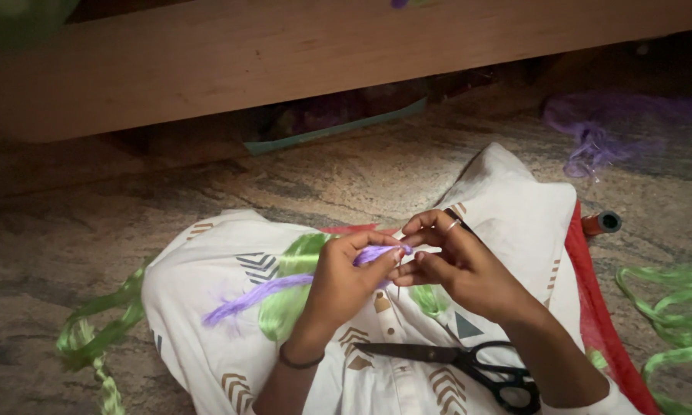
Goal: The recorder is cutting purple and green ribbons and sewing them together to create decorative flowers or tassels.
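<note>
My left hand pinches a bundle of shiny purple fibre strands that trails down-left across my lap. My right hand, with a ring on one finger, meets it at the strand's tip, its fingertips closed on the same purple end. Both hands hover over my white patterned garment. A bunch of green fibre strands lies on the cloth under the purple one. Black-handled scissors rest shut on my lap just below my right wrist.
More green strands lie on the floor at left and at right. A purple fibre pile sits far right. A small orange spool lies by red cloth. A wooden furniture edge spans the top.
</note>
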